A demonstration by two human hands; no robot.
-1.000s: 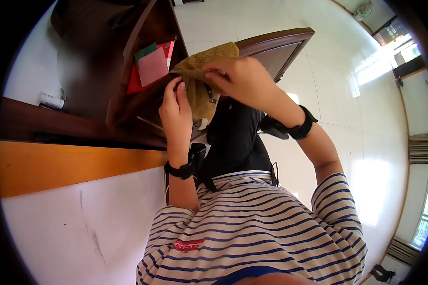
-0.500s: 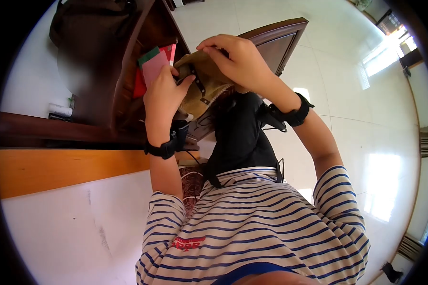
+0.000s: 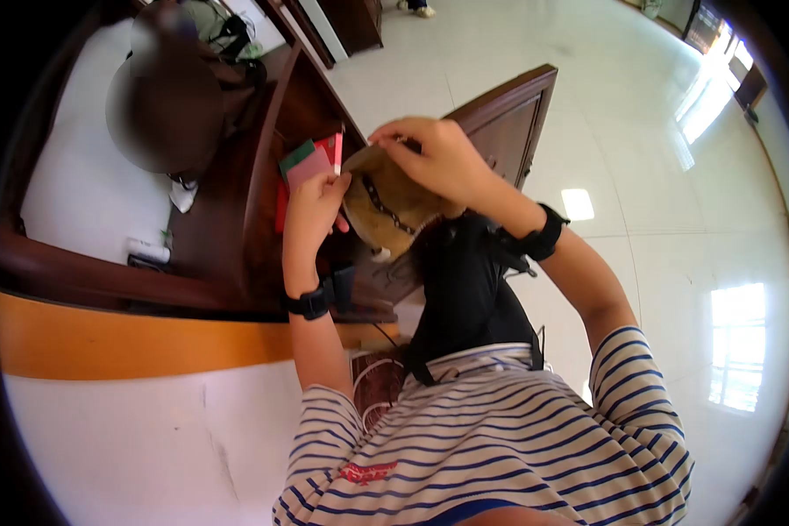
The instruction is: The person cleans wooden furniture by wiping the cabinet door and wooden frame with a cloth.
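Left hand [image 3: 309, 215] grasps the left edge of the khaki cloth item [image 3: 394, 188] between thumb and fingers. Right hand [image 3: 438, 158] pinches its upper edge, thumb against the fingers, palm facing the cloth. The cloth item is thus suspended between the hands, below the right-hand fingers and to the right of the left-hand fingertips. A dark studded strip [image 3: 379, 206] runs diagonally across its face.

Behind the left hand, the cabinet compartment [image 3: 263, 188] contains a pink sheet [image 3: 311, 167], a green sheet [image 3: 294, 156] and a red folder [image 3: 328, 145], grouped by its right edge. Cabinet door [image 3: 519, 114]: swung outward, its panel partly hidden by the right hand
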